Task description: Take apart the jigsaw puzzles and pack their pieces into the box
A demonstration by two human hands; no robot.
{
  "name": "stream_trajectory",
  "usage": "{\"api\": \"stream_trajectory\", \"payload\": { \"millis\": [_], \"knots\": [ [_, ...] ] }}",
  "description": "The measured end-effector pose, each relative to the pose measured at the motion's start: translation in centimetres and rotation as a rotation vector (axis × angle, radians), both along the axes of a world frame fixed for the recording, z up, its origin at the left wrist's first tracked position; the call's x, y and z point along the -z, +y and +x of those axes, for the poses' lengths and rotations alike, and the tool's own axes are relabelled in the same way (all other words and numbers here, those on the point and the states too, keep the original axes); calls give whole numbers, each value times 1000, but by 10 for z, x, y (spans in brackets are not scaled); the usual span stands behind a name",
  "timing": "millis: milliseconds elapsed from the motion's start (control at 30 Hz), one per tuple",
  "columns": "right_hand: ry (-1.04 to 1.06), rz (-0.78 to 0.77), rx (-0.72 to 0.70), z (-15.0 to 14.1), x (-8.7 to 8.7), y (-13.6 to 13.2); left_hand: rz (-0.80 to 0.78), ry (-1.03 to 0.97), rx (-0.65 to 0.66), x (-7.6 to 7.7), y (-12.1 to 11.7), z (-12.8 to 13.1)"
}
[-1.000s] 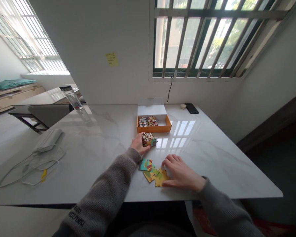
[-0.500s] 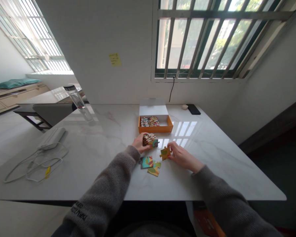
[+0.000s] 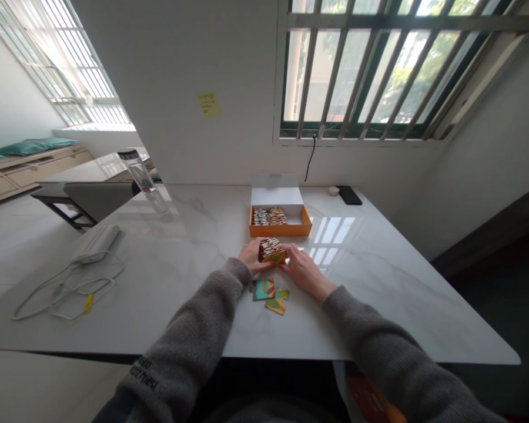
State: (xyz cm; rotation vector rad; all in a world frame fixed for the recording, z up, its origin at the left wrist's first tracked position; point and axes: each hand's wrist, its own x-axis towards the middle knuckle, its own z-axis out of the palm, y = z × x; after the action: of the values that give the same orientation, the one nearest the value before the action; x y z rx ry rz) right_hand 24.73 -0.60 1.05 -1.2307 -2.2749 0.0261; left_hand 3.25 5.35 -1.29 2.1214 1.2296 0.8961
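A stack of jigsaw puzzle pieces (image 3: 271, 247) stands between my two hands, in front of the orange box. My left hand (image 3: 251, 257) is closed round its left side. Against the stack's near face my right hand (image 3: 300, 265) presses a yellow-orange puzzle piece (image 3: 275, 256), fingers closed at its right edge. Just below, two loose pieces lie on the table: a teal one with red stripes (image 3: 263, 289) partly over a green and yellow one (image 3: 277, 302).
Behind my hands, the open orange box (image 3: 280, 231) holds more stacked pieces at its left. A glass bottle (image 3: 145, 179) stands back left; a white device (image 3: 96, 244) with a looped cable lies at left. A black phone (image 3: 350, 195) and small white lid (image 3: 333, 191) lie back right.
My right hand has moved left with the yellow-orange piece and brought it against the stack. My left hand still grips the stack. The view has shifted slightly.
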Motion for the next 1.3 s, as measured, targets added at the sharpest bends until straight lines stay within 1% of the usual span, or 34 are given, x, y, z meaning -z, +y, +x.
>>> {"api": "stream_trajectory", "payload": {
  "millis": [100,167,267,300,333,400,467,567,633,700,767,800,867,933,1033,1167,1233,1300],
  "knots": [
    [140,48,11,-1,-5,-9,-11,-12,-28,-4,-2,1],
    [170,57,-36,-6,-9,-18,-29,-56,-33,-6,-2,-1],
    [66,-10,-202,-19,-10,-32,-57,-123,-6,-7,0,-6],
    [17,-34,-237,-23,-10,-35,-70,-138,10,-7,1,-8],
    [-26,-54,-247,-27,-8,-37,-82,-150,26,-8,1,-9],
    [-81,-92,-224,-31,-5,-39,-96,-177,51,-7,2,-11],
    [-79,-144,-196,-32,-1,-38,-96,-213,73,-7,2,-12],
    [45,-232,-211,-29,2,-35,-111,-261,102,-5,3,-14],
    [180,-311,-263,-26,3,-34,-137,-268,98,-3,5,-15],
    [335,-422,-297,-22,3,-31,-164,-266,80,-1,8,-17],
    [492,-495,-277,-16,2,-23,-190,-278,80,1,11,-19],
    [561,-496,-250,-13,1,-18,-200,-287,89,1,12,-20],
    [648,-436,-193,-6,0,-7,-204,-289,113,1,13,-21],
    [649,-354,-157,-3,1,4,-172,-247,124,0,12,-21],
    [596,-269,-131,-4,7,15,-66,-99,109,-1,8,-19],
    [644,-254,-86,-11,14,17,53,61,78,-2,4,-15],
    [673,-254,-64,-11,14,14,73,84,63,-1,4,-14],
    [632,-229,-34,-9,9,7,69,82,45,0,5,-13]
  ]
}}
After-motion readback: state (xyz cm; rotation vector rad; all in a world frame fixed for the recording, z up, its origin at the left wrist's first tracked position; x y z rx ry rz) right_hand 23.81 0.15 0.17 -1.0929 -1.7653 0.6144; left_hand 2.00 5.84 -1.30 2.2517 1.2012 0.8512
